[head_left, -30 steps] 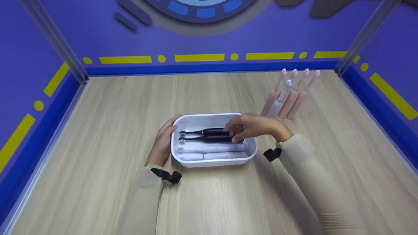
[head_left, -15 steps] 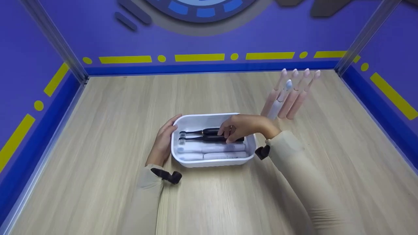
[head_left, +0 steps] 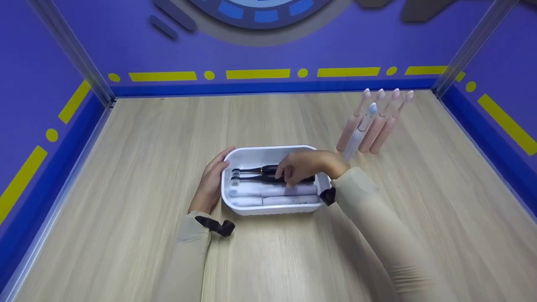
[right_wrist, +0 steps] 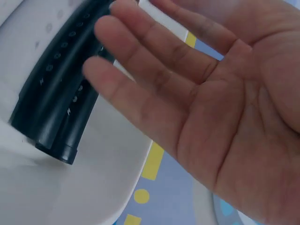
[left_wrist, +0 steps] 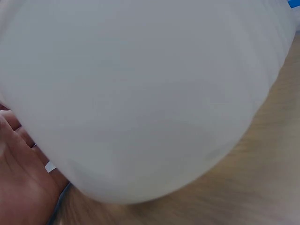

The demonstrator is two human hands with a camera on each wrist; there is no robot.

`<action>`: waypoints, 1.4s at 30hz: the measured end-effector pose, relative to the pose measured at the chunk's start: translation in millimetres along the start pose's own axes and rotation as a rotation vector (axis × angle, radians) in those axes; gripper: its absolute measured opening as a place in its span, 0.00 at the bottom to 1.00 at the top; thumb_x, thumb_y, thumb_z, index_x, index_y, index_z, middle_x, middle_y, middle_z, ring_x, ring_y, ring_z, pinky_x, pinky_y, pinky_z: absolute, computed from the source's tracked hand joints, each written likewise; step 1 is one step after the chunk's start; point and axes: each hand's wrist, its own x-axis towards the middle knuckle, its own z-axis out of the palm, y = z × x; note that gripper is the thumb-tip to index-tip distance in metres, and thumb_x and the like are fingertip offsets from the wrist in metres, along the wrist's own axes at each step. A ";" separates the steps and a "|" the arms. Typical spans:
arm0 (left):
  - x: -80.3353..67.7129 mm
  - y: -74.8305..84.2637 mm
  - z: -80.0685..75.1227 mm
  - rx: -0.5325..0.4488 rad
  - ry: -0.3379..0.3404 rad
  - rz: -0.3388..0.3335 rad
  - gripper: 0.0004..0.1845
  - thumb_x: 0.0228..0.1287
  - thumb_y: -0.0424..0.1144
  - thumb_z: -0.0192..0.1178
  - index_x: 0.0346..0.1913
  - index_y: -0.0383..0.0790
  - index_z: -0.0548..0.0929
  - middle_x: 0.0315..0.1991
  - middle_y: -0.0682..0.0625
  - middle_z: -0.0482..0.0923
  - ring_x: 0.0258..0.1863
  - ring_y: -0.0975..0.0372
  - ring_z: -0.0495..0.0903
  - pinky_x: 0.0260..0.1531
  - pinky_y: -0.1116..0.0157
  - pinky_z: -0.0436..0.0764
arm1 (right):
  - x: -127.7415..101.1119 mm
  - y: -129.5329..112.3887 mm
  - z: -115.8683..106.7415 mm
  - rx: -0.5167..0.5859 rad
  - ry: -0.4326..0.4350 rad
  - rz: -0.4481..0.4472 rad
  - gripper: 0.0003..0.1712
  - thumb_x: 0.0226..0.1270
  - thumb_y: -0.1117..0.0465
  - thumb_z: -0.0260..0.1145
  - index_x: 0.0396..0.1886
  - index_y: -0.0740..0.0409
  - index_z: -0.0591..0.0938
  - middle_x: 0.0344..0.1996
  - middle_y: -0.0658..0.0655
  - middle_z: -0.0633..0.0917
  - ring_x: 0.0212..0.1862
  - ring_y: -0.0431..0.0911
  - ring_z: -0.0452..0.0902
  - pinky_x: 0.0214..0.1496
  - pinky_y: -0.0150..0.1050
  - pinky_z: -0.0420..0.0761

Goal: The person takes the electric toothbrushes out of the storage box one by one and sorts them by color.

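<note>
A white plastic bin [head_left: 268, 147] stands mid-table in the head view. My left hand [head_left: 209, 184] grips its left end, thumb at the rim and fingers along the outer wall. Inside, two black electric toothbrushes [head_left: 254, 178] lie side by side, heads to the left. Two white electric toothbrushes [head_left: 289, 200] lie in front of them. My right hand [head_left: 308, 162] reaches down into the bin over the black handles. In the right wrist view its fingers extend loosely, fingertips right at a black handle [right_wrist: 51, 93]; the thumb is blurred at the top.
Several pink electric toothbrushes [head_left: 348, 133] stand upright at the back right, with a white one with a blue head [head_left: 355, 138] in front of them. Purple panels [head_left: 268, 54] bound the wooden table [head_left: 176, 126] at the back and sides.
My right hand has moved left and slightly toward me over the black toothbrushes. My left hand stays on the bin, and the toothbrushes have not visibly moved.
</note>
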 end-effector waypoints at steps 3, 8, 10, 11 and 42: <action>-0.6 0.3 -0.2 0.006 -0.007 0.011 0.26 0.70 0.29 0.37 0.70 0.32 0.64 0.72 0.40 0.60 0.71 0.55 0.60 0.73 0.58 0.57 | 2.7 -2.4 0.6 0.020 -0.026 0.036 0.23 0.59 0.62 0.69 0.55 0.59 0.81 0.39 0.55 0.88 0.47 0.42 0.82 0.50 0.36 0.80; -1.2 1.0 0.4 0.016 -0.009 0.017 0.26 0.70 0.29 0.36 0.70 0.31 0.63 0.73 0.39 0.58 0.72 0.54 0.59 0.74 0.57 0.55 | 6.5 -5.7 0.6 -0.005 -0.050 0.061 0.23 0.58 0.62 0.69 0.55 0.58 0.81 0.42 0.55 0.87 0.48 0.43 0.81 0.51 0.36 0.80; -0.8 0.8 0.5 0.016 -0.004 0.015 0.26 0.70 0.29 0.36 0.70 0.31 0.63 0.72 0.40 0.59 0.72 0.54 0.59 0.74 0.58 0.56 | 7.7 -6.9 0.3 -0.022 -0.058 0.070 0.23 0.58 0.62 0.70 0.55 0.57 0.81 0.43 0.55 0.87 0.47 0.42 0.80 0.50 0.35 0.79; -0.6 0.6 0.6 0.014 -0.002 0.014 0.26 0.70 0.29 0.36 0.70 0.31 0.63 0.72 0.40 0.60 0.71 0.54 0.59 0.73 0.58 0.56 | 8.5 -7.2 0.1 -0.027 -0.063 0.076 0.23 0.58 0.62 0.70 0.55 0.57 0.82 0.43 0.55 0.87 0.46 0.41 0.80 0.48 0.34 0.79; 0.1 -0.8 0.0 0.026 -0.001 0.006 0.26 0.70 0.31 0.38 0.69 0.34 0.65 0.71 0.42 0.62 0.72 0.56 0.59 0.74 0.59 0.56 | 26.2 -22.8 5.5 -0.110 -0.162 0.304 0.24 0.55 0.61 0.72 0.53 0.41 0.83 0.47 0.48 0.84 0.43 0.48 0.82 0.43 0.38 0.81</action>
